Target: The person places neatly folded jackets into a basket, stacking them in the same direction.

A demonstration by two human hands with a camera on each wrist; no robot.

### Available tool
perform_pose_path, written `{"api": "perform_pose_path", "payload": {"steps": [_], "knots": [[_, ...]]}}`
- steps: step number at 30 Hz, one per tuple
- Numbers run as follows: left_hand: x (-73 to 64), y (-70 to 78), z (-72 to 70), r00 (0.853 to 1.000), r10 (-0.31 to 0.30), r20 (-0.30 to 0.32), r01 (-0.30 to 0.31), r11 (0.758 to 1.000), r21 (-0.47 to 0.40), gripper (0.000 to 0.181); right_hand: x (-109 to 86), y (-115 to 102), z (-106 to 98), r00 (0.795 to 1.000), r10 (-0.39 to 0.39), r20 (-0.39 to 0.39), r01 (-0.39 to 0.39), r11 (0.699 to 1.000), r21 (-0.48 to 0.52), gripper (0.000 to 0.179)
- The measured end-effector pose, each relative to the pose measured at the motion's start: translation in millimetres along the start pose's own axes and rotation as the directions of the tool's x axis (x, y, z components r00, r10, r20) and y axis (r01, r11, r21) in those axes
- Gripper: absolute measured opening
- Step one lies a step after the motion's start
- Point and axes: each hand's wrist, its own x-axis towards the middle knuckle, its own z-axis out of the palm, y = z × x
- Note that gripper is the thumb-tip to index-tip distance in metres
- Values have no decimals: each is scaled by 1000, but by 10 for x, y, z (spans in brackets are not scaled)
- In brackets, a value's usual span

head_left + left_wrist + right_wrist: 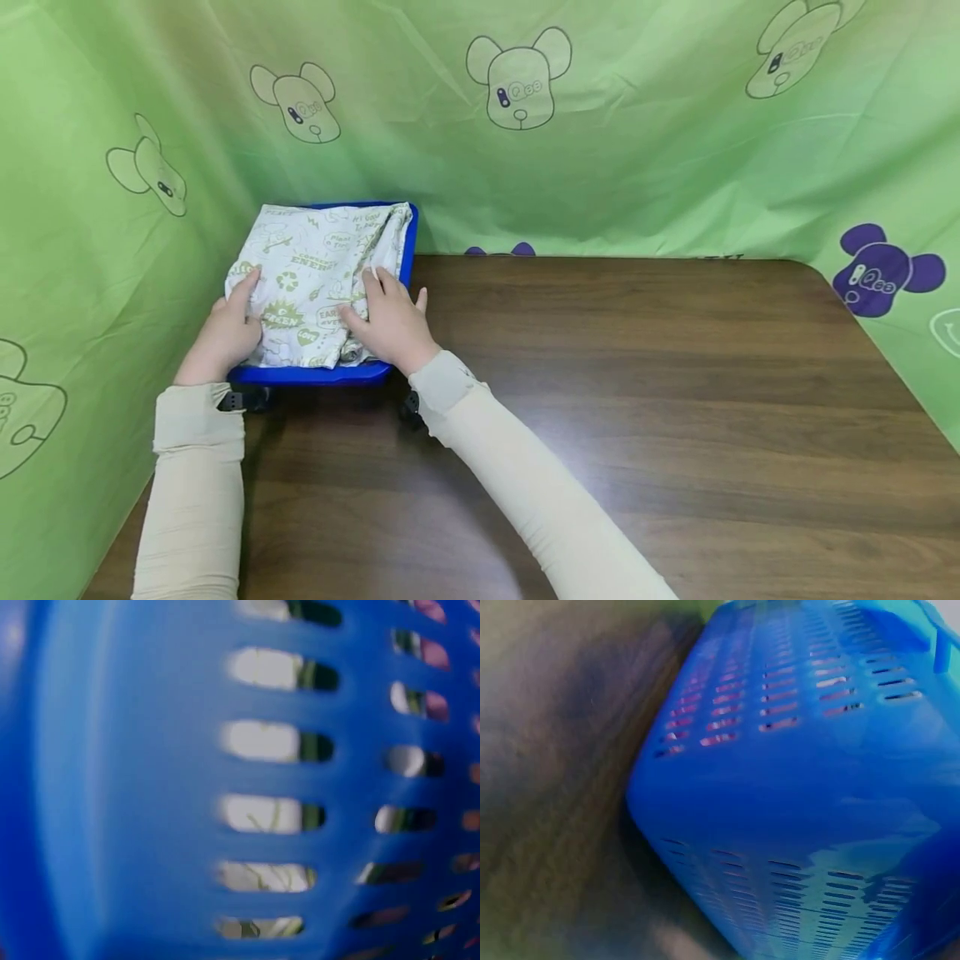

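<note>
A white cloth with green printed words and drawings [300, 258] lies folded in the top of a blue plastic basket [307, 377] at the table's left. My left hand [227, 335] rests on the cloth's left edge, index finger extended; its other fingers are mostly hidden. On the cloth's right part lies my right hand [393, 321], with thumb and fingers spread beside a rumpled fold. The basket's slotted wall [165, 787] fills the left wrist view, white and green cloth showing through. In the right wrist view, pinkish contents show through the slots of the basket [780, 795].
The brown wood-grain table [637, 400] extends to the right of the basket. A green curtain with cartoon heads [637, 150] encloses the back and sides, close to the basket's back and left. Dark wrist straps [243, 400] sit at the cuffs.
</note>
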Motion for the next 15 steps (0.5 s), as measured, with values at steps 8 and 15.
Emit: {"api": "perform_pose_path", "payload": {"steps": [8, 15], "knots": [[-136, -2, -18, 975, -26, -220, 24, 1000, -10, 66, -120, 142, -12, 994, -80, -76, 86, 993, 76, 60], [-296, 127, -25, 916, -84, -392, 111, 993, 46, 43, -277, 335, -92, 971, -195, -141, 210, 973, 96, 50]]}}
